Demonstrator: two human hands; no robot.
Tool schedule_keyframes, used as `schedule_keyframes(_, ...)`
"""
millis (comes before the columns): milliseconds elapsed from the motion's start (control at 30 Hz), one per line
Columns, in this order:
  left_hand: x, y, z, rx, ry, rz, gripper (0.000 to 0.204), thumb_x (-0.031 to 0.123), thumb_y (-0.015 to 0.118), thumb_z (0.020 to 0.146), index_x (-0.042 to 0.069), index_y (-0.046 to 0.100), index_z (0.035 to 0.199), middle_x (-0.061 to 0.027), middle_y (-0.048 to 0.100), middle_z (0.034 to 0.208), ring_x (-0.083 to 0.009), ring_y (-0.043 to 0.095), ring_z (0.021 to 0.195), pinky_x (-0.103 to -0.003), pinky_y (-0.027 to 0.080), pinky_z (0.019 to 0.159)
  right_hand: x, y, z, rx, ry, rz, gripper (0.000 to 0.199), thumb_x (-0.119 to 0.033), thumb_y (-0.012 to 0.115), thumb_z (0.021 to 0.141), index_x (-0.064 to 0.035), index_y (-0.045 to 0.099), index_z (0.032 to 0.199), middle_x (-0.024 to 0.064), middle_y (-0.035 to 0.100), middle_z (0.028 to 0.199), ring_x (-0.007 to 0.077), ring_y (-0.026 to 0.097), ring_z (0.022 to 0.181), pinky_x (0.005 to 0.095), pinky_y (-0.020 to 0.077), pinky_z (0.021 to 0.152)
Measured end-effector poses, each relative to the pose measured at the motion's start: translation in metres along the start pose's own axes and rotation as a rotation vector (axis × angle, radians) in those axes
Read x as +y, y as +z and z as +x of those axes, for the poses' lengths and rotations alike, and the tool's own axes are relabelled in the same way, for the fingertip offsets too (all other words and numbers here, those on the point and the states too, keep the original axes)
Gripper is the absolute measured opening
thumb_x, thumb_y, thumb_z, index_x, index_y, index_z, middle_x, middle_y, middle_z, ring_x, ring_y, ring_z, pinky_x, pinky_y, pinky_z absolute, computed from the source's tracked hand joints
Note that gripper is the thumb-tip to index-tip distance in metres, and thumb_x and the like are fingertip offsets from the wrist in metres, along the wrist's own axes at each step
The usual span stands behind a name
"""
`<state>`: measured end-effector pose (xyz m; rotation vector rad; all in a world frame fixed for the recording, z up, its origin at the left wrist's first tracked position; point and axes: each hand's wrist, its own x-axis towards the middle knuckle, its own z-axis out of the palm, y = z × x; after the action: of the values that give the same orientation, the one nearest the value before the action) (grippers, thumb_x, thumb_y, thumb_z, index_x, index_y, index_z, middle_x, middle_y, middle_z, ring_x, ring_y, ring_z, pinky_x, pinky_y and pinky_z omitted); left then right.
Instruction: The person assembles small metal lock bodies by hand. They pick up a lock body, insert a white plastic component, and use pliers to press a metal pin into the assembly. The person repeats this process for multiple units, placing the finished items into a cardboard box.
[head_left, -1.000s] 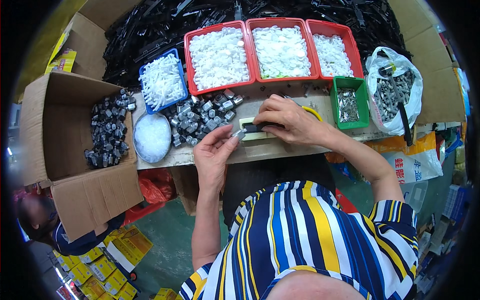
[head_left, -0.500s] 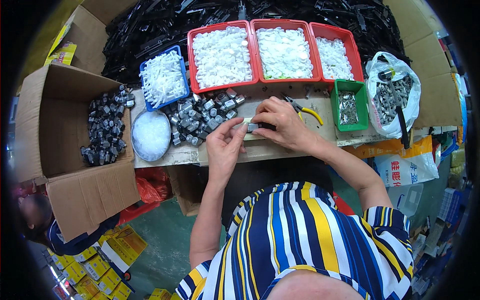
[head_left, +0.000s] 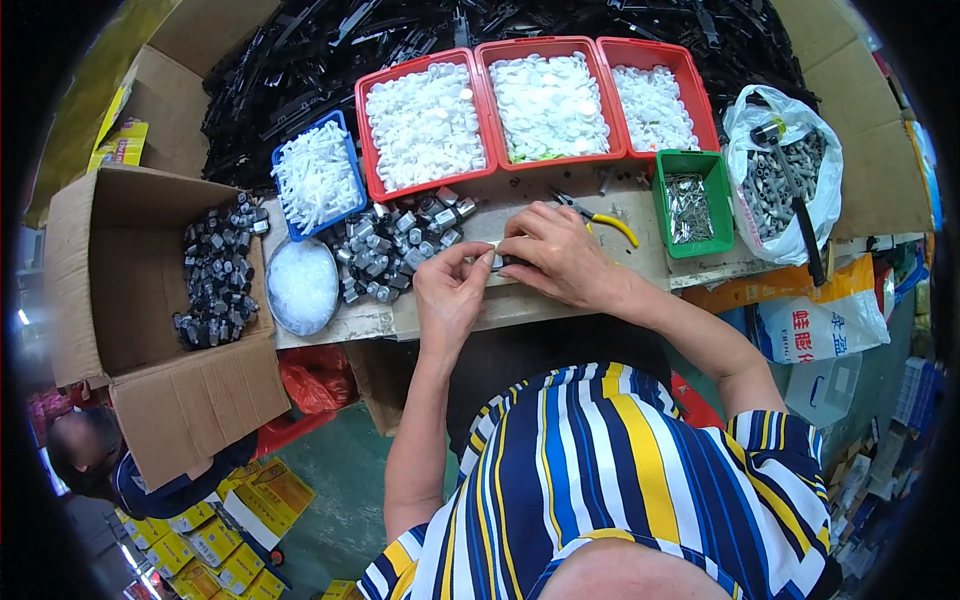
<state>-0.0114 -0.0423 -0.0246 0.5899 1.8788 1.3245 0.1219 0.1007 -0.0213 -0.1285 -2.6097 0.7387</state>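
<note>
Both hands drew together since earlier | left hand [head_left: 452, 292] and right hand [head_left: 553, 255] pinch one small grey fitting [head_left: 497, 262] above desk [head_left: 520, 300] | I judge assembly underway; next: seat it squarely | beyond: grey fittings pile [head_left: 390, 250], red trays [head_left: 545, 100]

Along the far edge of the worktop [head_left: 600, 225] stand three red trays [head_left: 428, 125] heaped with white plastic caps, and a smaller blue tray [head_left: 312, 175] of white tubular pieces sits at their left. A green bin [head_left: 694, 203] of small metal parts stands toward the right edge, just beside a clear plastic bag [head_left: 785, 175] of grey fittings (a dark-handled tool lies across it). Yellow-handled pliers [head_left: 600, 215] lie in front of the red trays. Near the left edge a round white dish [head_left: 303, 285] rests beside a pile of grey metal fittings [head_left: 385, 250]. Off the left edge, an open cardboard box [head_left: 150, 330] holds more such fittings.
</note>
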Motion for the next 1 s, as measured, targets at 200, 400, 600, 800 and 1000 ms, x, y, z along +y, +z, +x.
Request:
schedule_keyframes(200, -0.008, -0.006, 0.004, -0.019, 0.101, 0.161, 0.018, 0.015, 0.072, 0.093, -0.001, 0.073, 0.101, 0.0046, 0.057, 0.061, -0.0014, 0.046, 0.048, -0.021, 0.034, 0.042, 0.013, -0.067, -0.03, 0.185, 0.092, -0.194, 0.023, -0.014, 0.079, 0.078, -0.0057, 0.068, 0.096, 0.0087, 0.065, 0.1, 0.0269, 0.063, 0.093, 0.0394, 0.0466, 0.077)
schedule_keyframes(400, 0.024, -0.014, 0.008, 0.127, 0.331, 0.237, 0.018, 0.013, 0.073, 0.091, -0.001, 0.075, 0.101, 0.0029, 0.059, 0.063, -0.0039, 0.052, 0.056, -0.022, 0.04, 0.05, 0.055, -0.116, -0.103, 0.237, 0.567, -0.42, 0.014, -0.005, 0.072, 0.083, 0.0014, 0.067, 0.094, 0.015, 0.064, 0.093, 0.0353, 0.065, 0.086, 0.0434, 0.049, 0.075)
schedule_keyframes(600, 0.067, -0.026, 0.073, 0.32, 0.691, 0.632, 0.012, 0.007, 0.073, 0.084, -0.001, 0.073, 0.092, -0.0158, 0.065, 0.079, -0.0315, 0.066, 0.07, -0.04, 0.05, 0.065, 0.057, -0.116, -0.105, 0.038, 0.704, -0.259, 0.01, -0.002, 0.069, 0.085, 0.0033, 0.067, 0.092, 0.0163, 0.064, 0.092, 0.0361, 0.065, 0.086, 0.0438, 0.0492, 0.074)
schedule_keyframes(800, 0.065, -0.024, 0.119, 0.356, 0.666, 0.836, 0.013, 0.012, 0.074, 0.083, 0.0, 0.072, 0.088, -0.0157, 0.066, 0.09, -0.0366, 0.066, 0.082, -0.044, 0.052, 0.074, 0.057, -0.111, -0.101, 0.118, 0.657, -0.23, 0.008, -0.001, 0.069, 0.084, 0.0035, 0.065, 0.09, 0.0163, 0.062, 0.086, 0.0346, 0.065, 0.081, 0.0428, 0.0493, 0.072)
schedule_keyframes(1000, 0.061, -0.023, 0.122, 0.341, 0.701, 0.84, 0.012, 0.009, 0.072, 0.083, -0.001, 0.067, 0.087, -0.0165, 0.065, 0.087, -0.0349, 0.065, 0.081, -0.043, 0.051, 0.073, 0.053, -0.118, -0.102, 0.25, 0.63, -0.199, 0.008, 0.001, 0.069, 0.084, 0.0039, 0.065, 0.09, 0.0147, 0.063, 0.083, 0.0293, 0.066, 0.077, 0.0381, 0.0497, 0.069)
